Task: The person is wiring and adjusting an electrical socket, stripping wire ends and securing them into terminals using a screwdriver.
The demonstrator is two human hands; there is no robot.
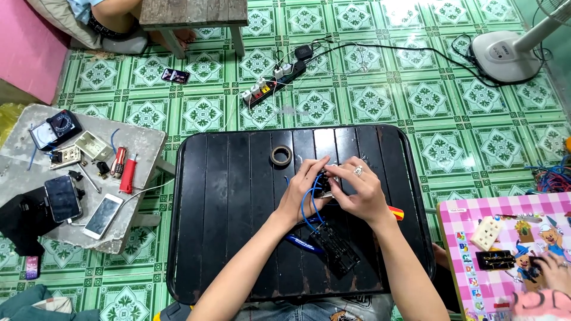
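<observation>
**Both hands closed on a small black part over the black table**

Seen from above, forearms reaching in from the bottom edge and meeting over the right half of the black slatted table (226,196). Left hand (300,196) palm down, fingers curled forward, thumb and fingertips pinched on a small black electrical part (325,181). Right hand (360,193) angled in from the right, ringed finger bent, fingertips also clamped on the same part, knuckles raised. Blue wire (307,208) looping down from the part, between the wrists, toward a black switch housing (334,248) lying flat on the table just below the hands. Roll of tape (281,156) flat on the table, near the left fingertips but apart. Red-and-yellow tool handle (396,213) poking out behind the right wrist. Another person's hand (556,272) on a pink checkered table (470,226) at far right.
</observation>
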